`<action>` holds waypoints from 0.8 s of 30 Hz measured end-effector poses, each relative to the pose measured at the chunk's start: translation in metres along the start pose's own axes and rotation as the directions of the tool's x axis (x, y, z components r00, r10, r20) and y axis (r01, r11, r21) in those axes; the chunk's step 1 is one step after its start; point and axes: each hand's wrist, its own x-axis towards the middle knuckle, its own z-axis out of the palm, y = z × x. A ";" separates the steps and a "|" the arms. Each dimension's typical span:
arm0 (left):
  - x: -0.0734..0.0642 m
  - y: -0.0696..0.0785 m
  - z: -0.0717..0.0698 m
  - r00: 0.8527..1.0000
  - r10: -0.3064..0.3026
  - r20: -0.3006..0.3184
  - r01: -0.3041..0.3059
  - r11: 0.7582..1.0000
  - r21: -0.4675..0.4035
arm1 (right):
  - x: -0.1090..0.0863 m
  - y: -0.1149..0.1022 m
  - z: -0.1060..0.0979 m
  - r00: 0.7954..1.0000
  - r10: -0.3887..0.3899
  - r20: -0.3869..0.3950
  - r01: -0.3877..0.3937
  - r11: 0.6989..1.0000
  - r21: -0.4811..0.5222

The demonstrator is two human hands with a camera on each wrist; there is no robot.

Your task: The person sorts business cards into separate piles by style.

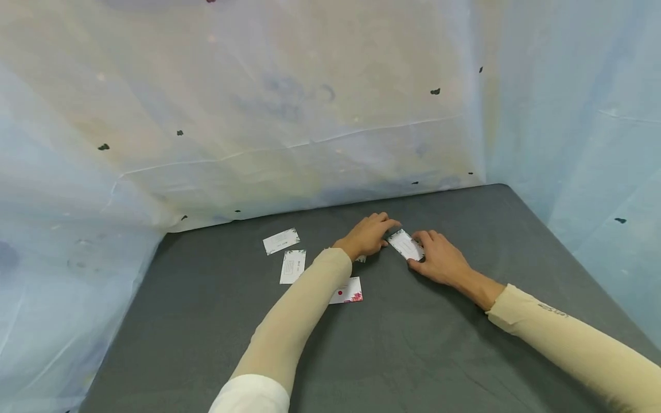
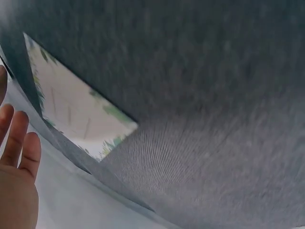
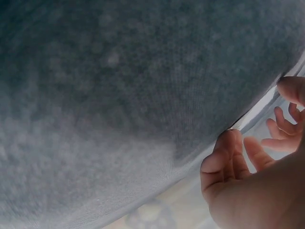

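And there's the dark grey table (image 1: 155, 332), its fabric weave showing up close in both wrist views, far right corner rounded off! Behind it hangs a pale back sheet (image 1: 310, 74), washed in soft blue and yellow, a crease (image 1: 310, 141) running right across, small dark marks (image 1: 435, 92) dotted about. Bluish side sheets now, left (image 1: 51, 275) and right (image 1: 568, 115), flanking the table!

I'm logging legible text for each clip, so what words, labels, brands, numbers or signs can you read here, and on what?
None can be read.
Held card at the right hand: print too small.
Upper-left card: print too small.
Card below it: print too small.
Red-dot card: nothing legible.
Right sleeve: dark marking, too blurred.
Left wrist view's card: faint lines, blurred.
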 end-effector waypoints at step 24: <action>0.014 0.025 0.000 0.987 0.046 0.152 -0.050 0.998 0.027 | -0.009 0.012 -0.014 0.999 -0.047 -0.005 0.047 0.996 0.074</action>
